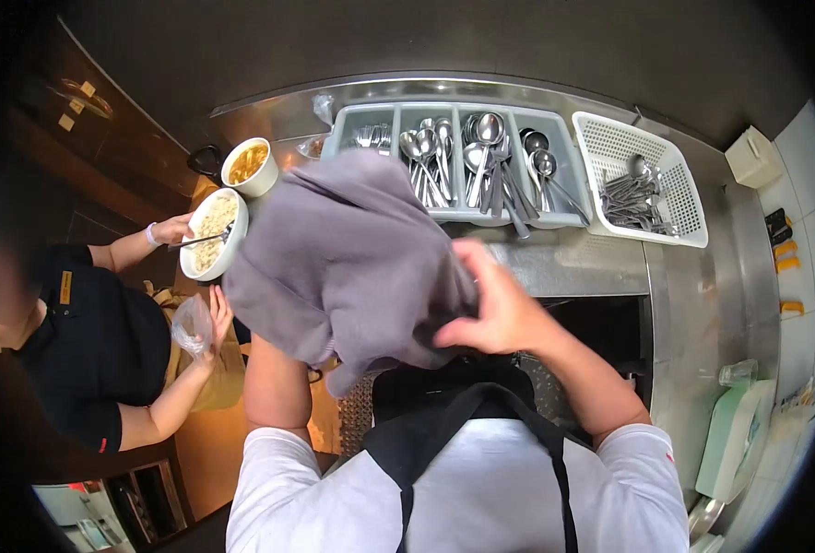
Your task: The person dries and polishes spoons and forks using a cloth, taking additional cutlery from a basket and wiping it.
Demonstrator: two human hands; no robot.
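Observation:
A large grey-purple cloth [352, 258] is draped in front of me, over the left part of the counter's front edge. My right hand [504, 304] grips its right side, thumb below and fingers above, with fabric between them. My left forearm [278, 382] runs up under the cloth, which hides my left hand and its fingers. Whether anything lies inside the folds cannot be seen. Just beyond the cloth is a grey cutlery tray [555, 219] with compartments of forks and spoons; the cloth overlaps its front left part.
A white perforated basket [689, 189] of cutlery stands right of the tray. On the left, a co-worker [94, 341] holds a bowl of rice [212, 232] with a spoon and some clear plastic [192, 324]. A soup bowl [250, 168] stands behind it. A pale green container [735, 433] is at right.

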